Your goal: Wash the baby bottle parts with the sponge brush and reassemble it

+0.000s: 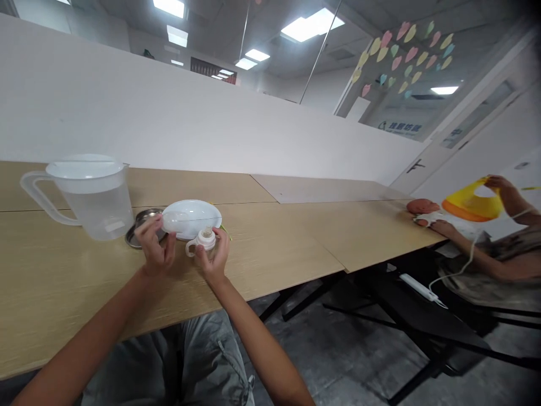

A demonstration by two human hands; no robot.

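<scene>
My right hand (pixel 215 256) is wrapped round a small baby bottle top (pixel 204 239) with a teat and side handles, held upright over the wooden table (pixel 270 248). My left hand (pixel 155 245) is raised beside it, its fingers curled in a pinch near the edge of a white oval lid or dish (pixel 191 219). Whether the left fingers hold anything is not visible. A small metal dish (pixel 141 224) lies partly under the white one.
A clear plastic jug (pixel 91 194) with a lid stands at the left. At the far right another person's hands hold a yellow bib (pixel 471 204) over a baby doll (pixel 422 210). A white partition wall (pixel 169 118) runs behind the table.
</scene>
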